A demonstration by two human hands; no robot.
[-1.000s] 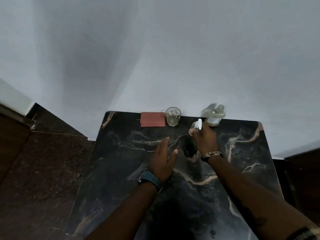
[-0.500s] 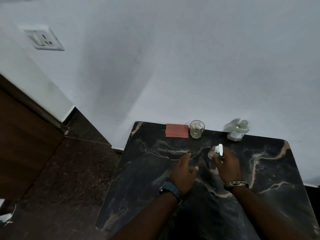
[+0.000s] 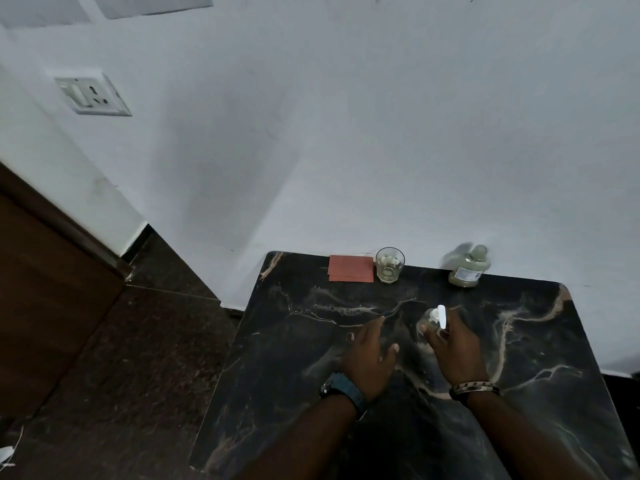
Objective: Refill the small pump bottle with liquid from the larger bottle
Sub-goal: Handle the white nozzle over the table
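Observation:
On the dark marble table (image 3: 519, 393), my right hand (image 3: 455, 348) wraps around the small clear pump bottle (image 3: 431, 320), whose white pump head sticks up above my fingers. The larger bottle (image 3: 467, 268), pale liquid inside and a label on its side, stands capped at the table's back edge against the wall, well beyond my right hand. My left hand (image 3: 370, 355) hovers flat and empty just left of the pump bottle, fingers spread, a blue watch on its wrist.
A glass tumbler (image 3: 389, 265) with a little pale liquid stands at the back edge, a red folded card (image 3: 350, 268) to its left. White wall rises behind the table. Dark floor and a wooden door lie to the left.
The view has swung up and left, so the table sits lower right in frame. My right hand has drawn the pump bottle nearer to me, away from the larger bottle. My left hand stays beside it.

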